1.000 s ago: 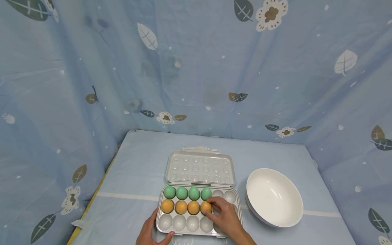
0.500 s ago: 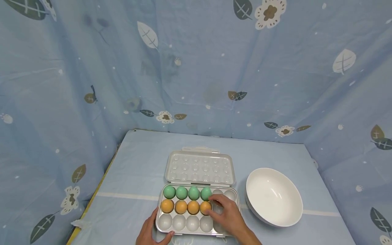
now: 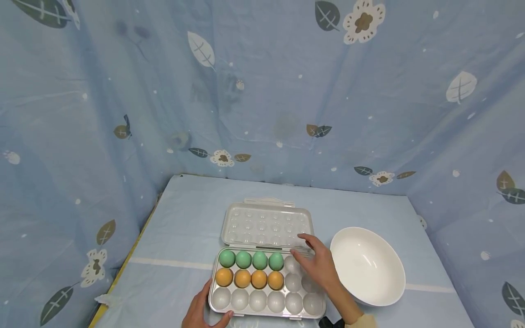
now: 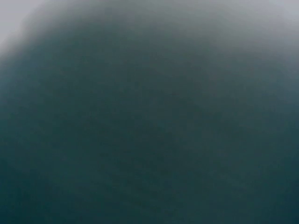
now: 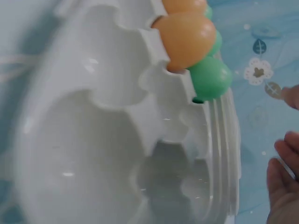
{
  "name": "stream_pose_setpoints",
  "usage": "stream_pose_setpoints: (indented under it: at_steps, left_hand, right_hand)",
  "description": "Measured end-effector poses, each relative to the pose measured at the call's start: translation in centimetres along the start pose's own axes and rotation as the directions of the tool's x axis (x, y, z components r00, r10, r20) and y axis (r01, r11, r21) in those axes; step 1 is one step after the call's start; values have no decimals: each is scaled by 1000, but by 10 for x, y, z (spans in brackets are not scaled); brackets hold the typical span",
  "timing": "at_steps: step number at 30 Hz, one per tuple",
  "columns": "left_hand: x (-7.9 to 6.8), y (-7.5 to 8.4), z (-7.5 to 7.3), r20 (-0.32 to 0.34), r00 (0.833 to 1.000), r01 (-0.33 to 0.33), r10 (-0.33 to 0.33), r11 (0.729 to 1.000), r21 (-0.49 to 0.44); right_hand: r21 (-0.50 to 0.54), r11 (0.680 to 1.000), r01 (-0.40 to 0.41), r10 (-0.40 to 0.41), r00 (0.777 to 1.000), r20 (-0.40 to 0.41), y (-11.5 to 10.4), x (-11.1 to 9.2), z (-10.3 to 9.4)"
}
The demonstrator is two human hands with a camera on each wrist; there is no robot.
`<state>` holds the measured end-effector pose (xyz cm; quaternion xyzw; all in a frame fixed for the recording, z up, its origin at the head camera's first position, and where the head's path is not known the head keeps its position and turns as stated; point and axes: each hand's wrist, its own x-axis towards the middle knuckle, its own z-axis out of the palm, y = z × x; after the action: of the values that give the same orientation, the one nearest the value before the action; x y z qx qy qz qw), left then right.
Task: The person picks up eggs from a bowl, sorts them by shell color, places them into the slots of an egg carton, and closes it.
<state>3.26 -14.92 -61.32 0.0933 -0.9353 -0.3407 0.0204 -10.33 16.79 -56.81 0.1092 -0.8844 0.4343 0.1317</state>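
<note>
An egg box [image 3: 258, 299] with a clear lid [image 3: 268, 224] folded back lies on the table in the head view. Green balls [image 3: 259, 259] fill part of its back row, and orange balls [image 3: 259, 279] sit in the middle row; the front-row cups hold none. My left hand [image 3: 201, 313] holds the near left corner, fingers along the side and thumb at the front edge. Above the box's right end is my right hand [image 3: 321, 264], thumb and fingers apart and nothing between them. The right wrist view shows this hand [image 5: 286, 186] beside the box.
A large white bowl [image 3: 367, 266] stands right of the box, close to my right forearm. Blue patterned cloth [image 3: 262, 91] hangs behind and at both sides of the table. The left wrist view is dark and blurred.
My right hand has let go of the rightmost orange ball, which stays in its cup. The hand has moved right and toward the lid, fingers spread. My left hand has kept its place.
</note>
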Motion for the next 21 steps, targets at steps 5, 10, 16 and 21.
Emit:
stream_pose_setpoints:
  at_steps: [5,10,16,21]
  left_hand:
    - [-1,-1,0,18,1000,3,-3,1000,-2]
    - [-1,-2,1,17,1000,2,-2,1000,-2]
    - [0,-3,-1,37,999,-8,9,999,-37]
    - [2,-3,-1,22,1000,-20,21,999,-30]
  right_hand:
    - [2,996,-90,90,996,-12,4,13,2]
    - [16,982,-190,190,982,6,2,27,4]
    - [22,958,-286,285,957,49,-2,52,0]
    - [9,948,-318,316,945,87,3,74,-7]
